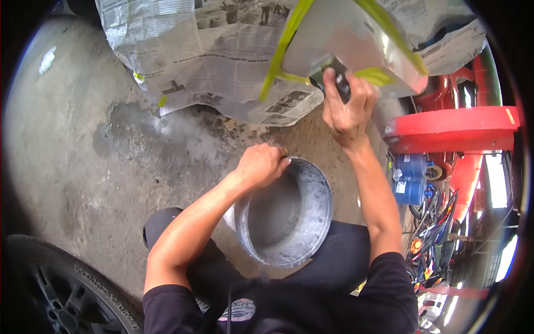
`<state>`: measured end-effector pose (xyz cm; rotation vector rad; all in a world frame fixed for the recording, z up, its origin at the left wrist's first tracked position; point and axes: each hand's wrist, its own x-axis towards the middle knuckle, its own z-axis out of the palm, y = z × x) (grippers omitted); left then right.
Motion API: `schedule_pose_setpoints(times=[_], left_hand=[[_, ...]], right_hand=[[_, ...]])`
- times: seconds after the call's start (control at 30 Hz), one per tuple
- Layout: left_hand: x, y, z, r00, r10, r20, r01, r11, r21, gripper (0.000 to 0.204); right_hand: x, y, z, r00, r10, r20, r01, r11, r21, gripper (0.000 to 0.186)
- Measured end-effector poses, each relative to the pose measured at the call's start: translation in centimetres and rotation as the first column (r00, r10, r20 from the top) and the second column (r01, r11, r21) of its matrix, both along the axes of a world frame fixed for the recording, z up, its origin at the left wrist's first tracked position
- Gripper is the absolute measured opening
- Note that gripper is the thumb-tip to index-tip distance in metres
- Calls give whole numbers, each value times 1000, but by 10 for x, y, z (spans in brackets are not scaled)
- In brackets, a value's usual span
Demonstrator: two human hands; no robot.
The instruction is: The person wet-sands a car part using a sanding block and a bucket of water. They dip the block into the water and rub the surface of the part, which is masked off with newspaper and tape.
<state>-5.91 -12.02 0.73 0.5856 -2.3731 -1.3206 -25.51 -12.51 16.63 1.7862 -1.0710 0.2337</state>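
My right hand [350,103] holds a dark sanding block [328,65] against a grey body panel [367,44] edged with yellow-green masking tape [289,28]. Newspaper [194,61] covers the areas around that panel. Below it, my left hand [261,167] is closed at the rim of a round grey bucket [317,217], which stands between my legs with cloudy grey contents. A small yellowish bit shows by my left fingertips, too hidden to name.
A black-tyred wheel [67,284] lies at the lower left. The stained concrete floor [72,150] spreads leftward. At the right are a red bumper-like part [450,127], blue water jugs [410,190], motorcycles [431,239] and red vehicle bodywork [467,178].
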Motion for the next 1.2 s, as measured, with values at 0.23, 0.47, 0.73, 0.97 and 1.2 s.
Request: schedule_pose_setpoints(times=[0.23, 0.47, 0.73, 0.97, 1.2], left_hand=[[0, 5, 1, 999, 17, 39, -17, 1000, -19, 36], [2, 9, 0, 999, -5, 40, 4, 1000, 13, 35], [-1, 4, -5, 1000, 6, 9, -6, 1000, 24, 34], [-5, 0, -2, 1000, 5, -23, -5, 1000, -1, 36], [-2, -1, 3, 1000, -1, 16, 1, 1000, 5, 35]], right_hand=[[9, -2, -3, 997, -14, 78, 19, 998, -61, 58], [37, -26, 30, 998, -6, 68, 11, 998, -69, 56], [33, -24, 31, 998, 9, 66, -5, 998, -65, 56], [4, 11, -10, 999, -44, 15, 44, 998, 37, 52], [7, -9, -17, 999, -26, 40, 27, 999, -38, 54]])
